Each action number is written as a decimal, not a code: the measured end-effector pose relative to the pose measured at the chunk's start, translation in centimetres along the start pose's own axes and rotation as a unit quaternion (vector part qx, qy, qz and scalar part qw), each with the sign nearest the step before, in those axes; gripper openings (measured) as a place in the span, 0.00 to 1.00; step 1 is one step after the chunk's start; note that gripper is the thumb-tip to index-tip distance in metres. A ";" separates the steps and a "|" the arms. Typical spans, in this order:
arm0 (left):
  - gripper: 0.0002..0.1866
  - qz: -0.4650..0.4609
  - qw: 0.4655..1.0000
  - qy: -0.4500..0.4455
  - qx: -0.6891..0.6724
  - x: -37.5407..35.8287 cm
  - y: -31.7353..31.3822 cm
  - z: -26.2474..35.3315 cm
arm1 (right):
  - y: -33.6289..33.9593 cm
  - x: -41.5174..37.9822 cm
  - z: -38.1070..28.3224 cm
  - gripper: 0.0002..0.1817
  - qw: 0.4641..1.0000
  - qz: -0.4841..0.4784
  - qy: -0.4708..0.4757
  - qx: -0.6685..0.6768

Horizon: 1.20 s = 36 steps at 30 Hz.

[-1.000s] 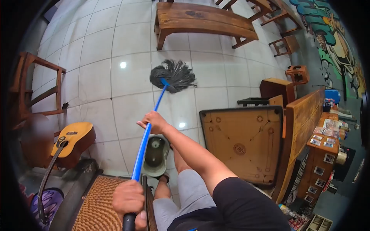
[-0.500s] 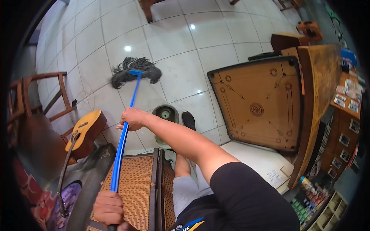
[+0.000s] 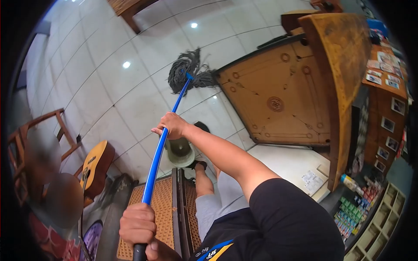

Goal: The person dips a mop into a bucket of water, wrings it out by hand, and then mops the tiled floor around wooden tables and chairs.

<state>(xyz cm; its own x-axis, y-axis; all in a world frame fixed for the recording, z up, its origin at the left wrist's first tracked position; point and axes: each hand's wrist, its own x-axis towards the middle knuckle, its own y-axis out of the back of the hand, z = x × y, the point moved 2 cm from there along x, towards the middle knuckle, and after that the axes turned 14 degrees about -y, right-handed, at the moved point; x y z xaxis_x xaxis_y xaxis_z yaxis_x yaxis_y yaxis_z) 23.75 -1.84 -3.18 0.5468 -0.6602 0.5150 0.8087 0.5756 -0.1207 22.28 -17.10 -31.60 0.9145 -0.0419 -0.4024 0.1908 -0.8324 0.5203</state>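
Note:
A mop (image 3: 153, 174) with a blue handle slants across the middle of the view. Its grey string head spreads on the tiled floor, and the strings on its right reach the corner of a carrom board (image 3: 275, 117). My left hand (image 3: 138, 225) is wrapped round the lower end of the handle, near its black grip. Higher up, my right hand (image 3: 173, 125) grips the handle with the arm stretched forward. Below that hand, a grey-green bucket (image 3: 180, 160) stands by my feet, partly hidden by my forearm.
The carrom board leans against a wooden counter (image 3: 344, 56) on the right. To the left are a guitar (image 3: 95, 165), a wooden chair (image 3: 61, 130) and blurred shapes. A woven-seat bench (image 3: 161, 204) is close to my legs. Wooden furniture (image 3: 130, 15) stands at the far side.
The mop head has swept right across the floor to the carrom board's corner, its strings now bunched and twisted. Both hands have shifted right with the handle, and the view has turned.

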 end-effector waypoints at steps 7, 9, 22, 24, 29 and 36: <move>0.21 -0.064 0.991 -0.009 0.118 -0.9 -1.9 3.9 | -7.8 2.9 -7.2 0.26 0.982 -0.010 0.183 0.044; 0.21 -0.165 0.977 0.072 0.113 0.7 -2.9 3.8 | -8.5 3.0 -8.0 0.26 0.981 -0.053 0.180 0.045; 0.25 -0.070 0.986 0.040 -0.149 1.9 0.9 1.8 | -1.4 -8.7 -0.3 0.25 0.996 -0.041 -0.020 0.074; 0.23 -0.022 0.984 0.034 -0.174 1.7 -0.5 -0.6 | -0.4 -10.4 2.2 0.25 0.997 0.054 -0.026 0.056; 0.21 -0.010 0.989 0.029 -0.143 2.4 -2.9 -1.3 | -0.6 -10.4 4.5 0.27 0.990 0.083 -0.070 0.094; 0.21 -0.058 0.997 0.036 0.022 0.8 -1.8 4.6 | -4.3 -2.5 -2.8 0.26 0.989 0.069 0.114 0.070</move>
<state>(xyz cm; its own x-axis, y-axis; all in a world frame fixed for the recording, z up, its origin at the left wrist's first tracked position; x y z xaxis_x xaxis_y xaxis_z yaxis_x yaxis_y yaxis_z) 21.74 -1.13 1.37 0.4652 -0.7554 0.4614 0.8580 0.5130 -0.0253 20.19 -11.89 -30.69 0.9882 -0.0479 -0.1456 0.0217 -0.8967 0.4420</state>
